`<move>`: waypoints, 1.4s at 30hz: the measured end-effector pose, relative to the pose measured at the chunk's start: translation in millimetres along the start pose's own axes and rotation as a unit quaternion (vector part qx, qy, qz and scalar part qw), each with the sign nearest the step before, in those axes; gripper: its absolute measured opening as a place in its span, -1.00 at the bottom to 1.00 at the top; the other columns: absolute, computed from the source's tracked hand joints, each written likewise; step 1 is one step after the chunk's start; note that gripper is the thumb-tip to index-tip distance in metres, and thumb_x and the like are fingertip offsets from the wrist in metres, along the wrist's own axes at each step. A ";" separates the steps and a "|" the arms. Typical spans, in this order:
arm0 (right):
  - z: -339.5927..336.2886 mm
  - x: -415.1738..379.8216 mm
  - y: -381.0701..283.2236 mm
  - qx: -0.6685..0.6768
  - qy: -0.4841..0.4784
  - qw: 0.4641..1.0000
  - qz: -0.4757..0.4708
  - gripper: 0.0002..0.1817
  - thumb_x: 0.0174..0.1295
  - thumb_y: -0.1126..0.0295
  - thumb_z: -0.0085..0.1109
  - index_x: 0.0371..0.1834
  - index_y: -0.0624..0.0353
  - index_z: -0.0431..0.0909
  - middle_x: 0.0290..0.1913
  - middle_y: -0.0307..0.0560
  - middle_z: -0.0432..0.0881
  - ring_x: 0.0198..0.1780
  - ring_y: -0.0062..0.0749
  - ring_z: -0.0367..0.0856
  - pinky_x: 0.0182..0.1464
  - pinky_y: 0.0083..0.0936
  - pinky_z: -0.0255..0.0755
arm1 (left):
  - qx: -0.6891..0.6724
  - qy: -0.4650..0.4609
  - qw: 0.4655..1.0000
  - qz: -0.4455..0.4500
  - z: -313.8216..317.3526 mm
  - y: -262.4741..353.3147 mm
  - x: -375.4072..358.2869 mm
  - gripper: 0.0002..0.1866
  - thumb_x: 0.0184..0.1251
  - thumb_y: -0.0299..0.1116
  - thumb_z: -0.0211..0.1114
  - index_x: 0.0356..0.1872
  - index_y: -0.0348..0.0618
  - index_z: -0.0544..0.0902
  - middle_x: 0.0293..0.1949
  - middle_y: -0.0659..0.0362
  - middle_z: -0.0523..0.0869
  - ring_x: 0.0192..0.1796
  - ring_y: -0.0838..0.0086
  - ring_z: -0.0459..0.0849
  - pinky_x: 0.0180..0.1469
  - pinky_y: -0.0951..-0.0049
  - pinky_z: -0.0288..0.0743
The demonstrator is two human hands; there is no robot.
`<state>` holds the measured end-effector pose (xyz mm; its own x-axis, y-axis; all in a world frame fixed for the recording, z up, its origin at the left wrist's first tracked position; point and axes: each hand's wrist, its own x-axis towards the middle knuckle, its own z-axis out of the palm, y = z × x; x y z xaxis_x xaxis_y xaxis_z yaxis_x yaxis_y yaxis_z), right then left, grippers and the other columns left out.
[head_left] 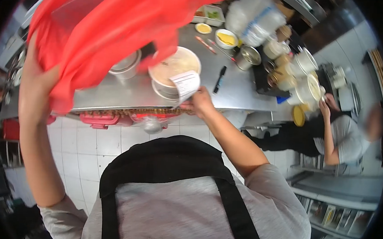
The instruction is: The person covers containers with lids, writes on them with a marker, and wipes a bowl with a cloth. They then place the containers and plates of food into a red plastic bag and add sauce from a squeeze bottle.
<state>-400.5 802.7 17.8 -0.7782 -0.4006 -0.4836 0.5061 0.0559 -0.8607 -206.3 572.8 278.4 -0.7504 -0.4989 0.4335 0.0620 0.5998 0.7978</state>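
Observation:
My left hand (42,77) is raised at the left, its fingers closed on the edge of a red plastic bag (113,31) that billows above the counter. The bag covers part of the work surface. At the counter's front edge, my right hand (200,103) grips a printed paper slip (185,84). The slip lies against a stack of round takeaway bowls; the top bowl (177,66) has a clear lid and pale contents. Left of that stack stands another lidded container (127,65), partly hidden under the bag.
A black marker (220,79) lies right of the bowls. Farther back are a bowl with yellow food (226,39), a metal cup (248,57) and clear plastic bags (255,18). Several white tubs (306,63) crowd the right end, where a co-worker (344,133) stands.

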 end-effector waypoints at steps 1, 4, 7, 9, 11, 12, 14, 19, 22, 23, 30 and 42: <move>1.4 2.6 2.8 0.025 0.002 1.000 -0.005 -0.68 0.33 0.40 -0.13 0.06 0.31 0.12 -0.19 0.19 0.56 -0.41 -0.16 0.67 -0.39 -0.35 0.67 | -0.034 -0.013 0.999 0.030 23.6 3.4 14.0 -0.20 -0.02 -0.53 0.31 0.32 -0.34 0.16 0.15 0.04 0.44 0.15 0.38 0.46 0.17 0.43 0.36; -9.5 4.7 2.1 0.052 -0.008 0.999 0.001 -0.73 0.31 0.42 -0.12 0.03 0.28 0.22 -0.17 0.14 0.55 -0.33 -0.17 0.66 -0.41 -0.35 0.67 | -0.132 -0.070 0.987 0.058 79.9 -18.9 58.3 -0.20 -0.05 -0.48 0.34 0.29 -0.35 0.18 0.16 -0.06 0.42 0.19 0.28 0.44 0.20 0.41 0.34; -30.8 -36.3 -5.4 0.016 -0.020 0.999 -0.027 -0.70 0.30 0.44 -0.11 0.08 0.30 0.29 -0.07 0.13 0.55 -0.21 -0.18 0.67 -0.37 -0.31 0.69 | 0.155 -0.008 0.974 0.166 131.6 -26.8 81.1 -0.10 -0.11 -0.44 0.38 0.33 -0.33 0.11 0.23 -0.20 0.32 0.27 0.11 0.35 0.27 0.33 0.27; -59.2 -51.7 7.9 0.033 -0.019 0.999 -0.021 -0.64 0.33 0.32 -0.07 0.09 0.31 0.32 -0.13 0.06 0.60 -0.31 -0.35 0.67 -0.46 -0.46 0.61 | 0.160 -0.029 0.976 0.143 159.2 -37.5 83.8 -0.03 -0.18 -0.44 0.42 0.34 -0.32 0.07 0.26 -0.26 0.22 0.30 0.02 0.29 0.31 0.32 0.22; -85.8 -75.8 10.8 0.077 -0.060 0.995 -0.030 -0.62 0.34 0.31 -0.04 0.12 0.31 0.37 -0.10 0.03 0.60 -0.23 -0.40 0.66 -0.37 -0.51 0.60 | 0.118 -0.045 0.983 0.135 185.5 -61.6 83.5 0.01 -0.25 -0.43 0.44 0.33 -0.36 0.07 0.28 -0.32 0.12 0.33 -0.06 0.21 0.35 0.33 0.18; -94.2 -97.6 -0.4 0.090 -0.041 0.995 0.004 -0.60 0.33 0.30 -0.02 0.14 0.32 0.37 -0.07 0.03 0.60 -0.19 -0.35 0.65 -0.31 -0.44 0.62 | 0.098 -0.050 0.984 0.140 197.6 -73.5 80.4 0.04 -0.26 -0.44 0.44 0.34 -0.36 0.04 0.29 -0.33 0.08 0.34 -0.07 0.19 0.36 0.34 0.16; -107.6 -131.8 -27.2 0.068 -0.008 0.996 0.049 -0.62 0.36 0.32 -0.09 0.14 0.33 0.36 -0.04 0.07 0.58 -0.15 -0.28 0.65 -0.29 -0.33 0.65 | 0.056 -0.082 0.991 0.093 213.2 -88.2 66.1 0.06 -0.25 -0.48 0.44 0.37 -0.34 0.00 0.32 -0.23 0.10 0.37 0.00 0.16 0.37 0.36 0.14; -141.0 -165.5 -77.4 0.037 0.022 0.999 0.021 -0.53 0.35 0.23 -0.13 0.25 0.27 0.25 0.06 0.16 0.50 -0.12 -0.13 0.64 -0.31 -0.23 0.66 | 0.070 -0.151 0.986 -0.010 223.1 -122.3 0.6 0.05 -0.23 -0.51 0.40 0.37 -0.34 -0.03 0.32 -0.28 -0.01 0.33 -0.09 0.19 0.33 0.34 0.20; -144.8 -147.9 -99.7 0.033 -0.031 0.999 0.004 -0.52 0.28 0.27 0.00 0.22 0.23 0.28 0.04 0.12 0.51 -0.14 -0.13 0.63 -0.35 -0.21 0.66 | 0.079 -0.193 0.975 -0.079 213.9 -127.5 -41.8 0.06 -0.24 -0.53 0.39 0.38 -0.31 -0.04 0.31 -0.32 -0.03 0.29 -0.15 0.23 0.29 0.29 0.26; -131.6 -141.9 -108.5 0.013 -0.039 0.999 -0.011 -0.52 0.24 0.30 0.05 0.21 0.23 0.30 0.02 0.10 0.51 -0.12 -0.14 0.62 -0.33 -0.21 0.66 | 0.070 -0.208 0.971 -0.098 210.4 -126.7 -52.6 0.07 -0.24 -0.53 0.39 0.38 -0.30 -0.05 0.31 -0.32 -0.04 0.29 -0.16 0.25 0.28 0.28 0.28; -40.4 -64.5 -93.9 0.001 -0.061 0.998 -0.026 -0.62 0.33 0.26 -0.07 0.13 0.24 0.36 0.03 0.11 0.52 -0.13 -0.08 0.63 -0.21 -0.12 0.63 | 0.011 -0.213 0.961 -0.175 180.9 -129.8 -73.8 0.20 -0.29 -0.47 0.46 0.39 -0.36 -0.21 0.36 -0.37 -0.18 0.36 -0.11 0.15 0.32 0.32 0.20; -43.2 -44.3 -40.3 0.057 -0.060 0.997 0.007 -0.70 0.37 0.37 -0.14 0.13 0.16 0.33 -0.04 -0.07 0.56 -0.17 -0.28 0.64 -0.28 -0.31 0.65 | -0.010 -0.174 0.967 -0.186 150.6 -137.9 -87.7 0.23 -0.27 -0.38 0.49 0.38 -0.42 -0.24 0.36 -0.32 -0.10 0.45 0.02 -0.04 0.41 0.36 -0.02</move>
<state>-402.5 857.8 67.0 -0.7235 -0.5078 -0.4677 0.5613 -0.0383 -0.8267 -248.2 628.0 67.3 -0.8991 -0.4349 -0.0507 -0.2455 0.4050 0.8807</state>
